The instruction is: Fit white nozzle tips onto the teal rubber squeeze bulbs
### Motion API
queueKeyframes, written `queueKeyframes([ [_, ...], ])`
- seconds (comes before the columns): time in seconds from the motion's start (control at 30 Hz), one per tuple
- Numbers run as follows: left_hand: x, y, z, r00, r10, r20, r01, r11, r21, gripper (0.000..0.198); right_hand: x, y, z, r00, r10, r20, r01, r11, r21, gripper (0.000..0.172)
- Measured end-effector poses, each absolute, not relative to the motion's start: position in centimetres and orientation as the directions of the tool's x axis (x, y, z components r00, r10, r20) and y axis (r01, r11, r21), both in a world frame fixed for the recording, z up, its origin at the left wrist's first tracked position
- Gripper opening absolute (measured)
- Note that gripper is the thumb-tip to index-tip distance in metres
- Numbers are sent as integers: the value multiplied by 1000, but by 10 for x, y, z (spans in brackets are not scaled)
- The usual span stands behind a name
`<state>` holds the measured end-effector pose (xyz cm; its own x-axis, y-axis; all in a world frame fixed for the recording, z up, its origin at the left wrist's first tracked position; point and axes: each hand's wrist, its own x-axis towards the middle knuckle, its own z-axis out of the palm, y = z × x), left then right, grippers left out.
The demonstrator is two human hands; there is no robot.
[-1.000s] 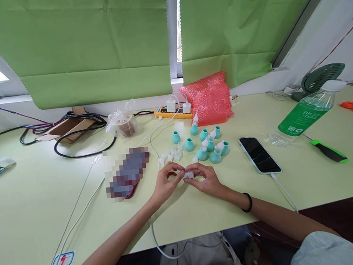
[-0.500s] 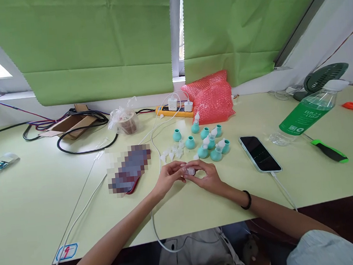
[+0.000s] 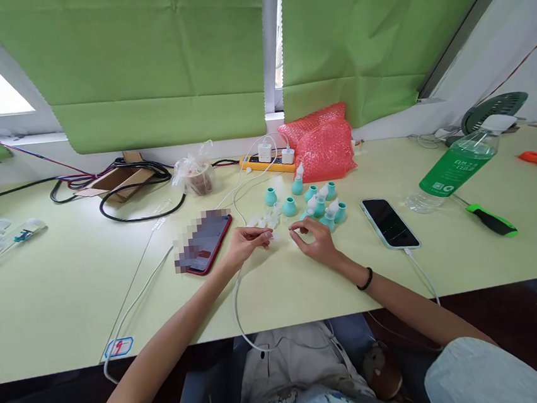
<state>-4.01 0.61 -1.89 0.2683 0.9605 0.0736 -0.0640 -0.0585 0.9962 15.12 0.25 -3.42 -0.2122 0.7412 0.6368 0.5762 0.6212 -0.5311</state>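
Observation:
Thumb and fingertips of my left hand (image 3: 251,242) are pinched together on a small translucent plastic piece, mostly hidden by the fingers. Just to the right, my right hand (image 3: 316,240) is open, its thumb and index finger curved apart with nothing visible between them. Beyond the left hand lies a loose group of translucent plastic tips (image 3: 267,217). Several small teal rubber bulbs stand past the right hand; one bare bulb (image 3: 289,208) has an open neck, while another bulb (image 3: 297,187) carries a translucent tip. The right hand partly covers the nearest bulbs.
A red-edged phone (image 3: 212,245) lies left of my hands and a charging phone (image 3: 390,224) to the right. A tilted green-labelled bottle (image 3: 458,167) and a green-black handled tool (image 3: 492,220) are farther right. Behind sit pink bubble wrap (image 3: 323,152) and a power strip (image 3: 269,164).
My hands have moved apart from the small clear piece they both held. The left keeps a pinch; the right has let go and opened. The view has shifted slightly.

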Motion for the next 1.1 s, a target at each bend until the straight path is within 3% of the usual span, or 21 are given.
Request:
queueKeyframes([
  [0.2, -34, 4, -28, 362, 924, 120, 84, -160, 983, 27, 158, 8, -41, -426, 766, 481, 706, 614, -353, 16],
  [0.37, -29, 1, -38, 399, 900, 175, 232, -284, 930, 26, 155, 5, -45, -574, 698, 429, 691, 693, -205, 14],
  [0.57, -26, 1, -45, 361, 909, 208, 273, -317, 909, 38, 152, 4, -51, -562, 686, 463, 696, 694, -183, 18],
  [1.1, -29, 1, -44, 415, 869, 269, 316, -415, 853, 33, 151, -11, -48, -568, 650, 504, 709, 698, -100, 28],
])
